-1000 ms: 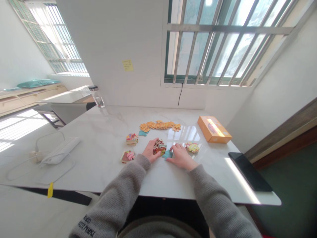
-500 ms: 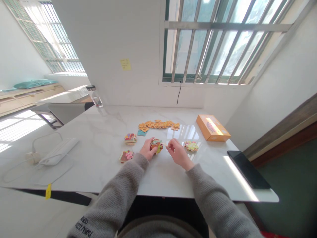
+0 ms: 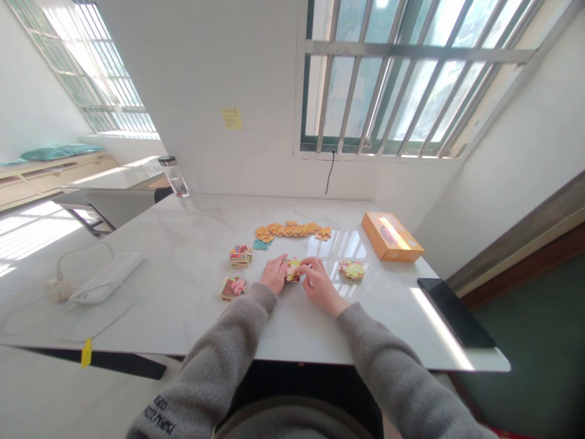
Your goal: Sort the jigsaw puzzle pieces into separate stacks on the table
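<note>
Both my hands meet over a small stack of coloured puzzle pieces (image 3: pixel 292 269) in the middle of the white marble table (image 3: pixel 192 292). My left hand (image 3: pixel 274 273) curls against the stack's left side. My right hand (image 3: pixel 316 280) has its fingers closed over the stack's right side. Other small stacks lie around: one to the left (image 3: pixel 241 255), one nearer me on the left (image 3: pixel 233 286), one to the right (image 3: pixel 351 270). A row of orange face-down pieces (image 3: pixel 292 230) and a teal piece (image 3: pixel 261 244) lie farther back.
An orange box (image 3: pixel 390 236) sits at the right rear. A black phone (image 3: pixel 452 311) lies near the right edge. At the left are a white power strip with cable (image 3: pixel 100 281) and a glass jar (image 3: pixel 176 178) by the wall. Barred windows stand behind.
A second ago my hands lay flat beside the stack with a teal piece under the right. They then lifted the pieces, and now they press together on the stack on the table.
</note>
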Motion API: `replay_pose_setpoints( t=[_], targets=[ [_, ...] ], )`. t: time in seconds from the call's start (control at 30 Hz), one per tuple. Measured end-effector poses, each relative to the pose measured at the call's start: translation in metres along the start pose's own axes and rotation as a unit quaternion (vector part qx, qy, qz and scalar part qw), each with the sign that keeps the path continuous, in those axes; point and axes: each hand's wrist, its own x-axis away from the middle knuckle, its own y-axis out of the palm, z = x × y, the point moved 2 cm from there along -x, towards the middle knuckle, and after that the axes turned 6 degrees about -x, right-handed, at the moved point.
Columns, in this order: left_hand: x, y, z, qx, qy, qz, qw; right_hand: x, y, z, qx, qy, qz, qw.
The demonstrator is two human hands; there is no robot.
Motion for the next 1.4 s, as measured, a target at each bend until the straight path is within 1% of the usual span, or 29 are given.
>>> replay_pose_setpoints(
  t=[0.07, 0.17, 0.23, 0.33, 0.43, 0.53, 0.63, 0.8, 0.9, 0.97, 1.03, 1.1, 1.13, 1.2, 1.27, 1.33, 1.4],
  targets=[
    [-0.002, 0.003, 0.000, 0.058, -0.003, 0.008, 0.998, -0.004, 0.005, 0.002, -0.023, 0.041, 0.031, 0.998],
    [-0.007, 0.011, 0.003, 0.135, -0.012, 0.046, 0.990, -0.011, 0.017, 0.009, -0.080, 0.107, 0.064, 0.989],
    [-0.011, 0.019, 0.006, 0.171, -0.027, 0.060, 0.983, -0.017, 0.024, 0.016, -0.119, 0.154, 0.092, 0.977],
    [-0.019, 0.030, 0.016, 0.212, -0.049, 0.061, 0.974, -0.024, 0.033, 0.027, -0.156, 0.222, 0.139, 0.952],
    [-0.027, 0.035, 0.029, 0.230, -0.067, 0.099, 0.966, -0.032, 0.037, 0.035, -0.176, 0.268, 0.153, 0.935],
    [-0.034, 0.034, 0.038, 0.199, -0.084, 0.141, 0.966, -0.038, 0.037, 0.036, -0.198, 0.285, 0.147, 0.926],
    [-0.039, 0.033, 0.043, 0.165, -0.087, 0.163, 0.969, -0.040, 0.035, 0.036, -0.218, 0.284, 0.154, 0.921],
    [-0.044, 0.035, 0.041, 0.164, -0.081, 0.166, 0.969, -0.039, 0.033, 0.037, -0.237, 0.285, 0.169, 0.913],
    [-0.043, 0.032, 0.038, 0.156, -0.070, 0.191, 0.967, -0.037, 0.030, 0.039, -0.230, 0.292, 0.166, 0.914],
    [-0.039, 0.025, 0.037, 0.131, -0.049, 0.231, 0.963, -0.036, 0.026, 0.041, -0.219, 0.290, 0.170, 0.916],
    [-0.033, 0.014, 0.038, 0.106, -0.019, 0.272, 0.956, -0.033, 0.021, 0.043, -0.221, 0.287, 0.178, 0.915],
    [-0.025, 0.000, 0.039, 0.077, 0.006, 0.286, 0.955, -0.031, 0.018, 0.046, -0.229, 0.293, 0.180, 0.911],
    [-0.023, -0.008, 0.039, 0.054, 0.015, 0.276, 0.960, -0.030, 0.017, 0.047, -0.230, 0.298, 0.180, 0.909],
    [-0.021, -0.026, 0.039, -0.021, 0.033, 0.221, 0.975, -0.029, 0.016, 0.049, -0.223, 0.303, 0.178, 0.909],
    [-0.026, -0.046, 0.037, -0.117, 0.052, 0.141, 0.982, -0.028, 0.017, 0.049, -0.210, 0.298, 0.174, 0.915],
    [-0.036, -0.068, 0.031, -0.205, 0.059, 0.082, 0.973, -0.028, 0.018, 0.049, -0.199, 0.294, 0.172, 0.919],
    [-0.050, -0.088, 0.023, -0.299, 0.046, 0.041, 0.952, -0.028, 0.019, 0.050, -0.198, 0.292, 0.173, 0.919]
  ],
)
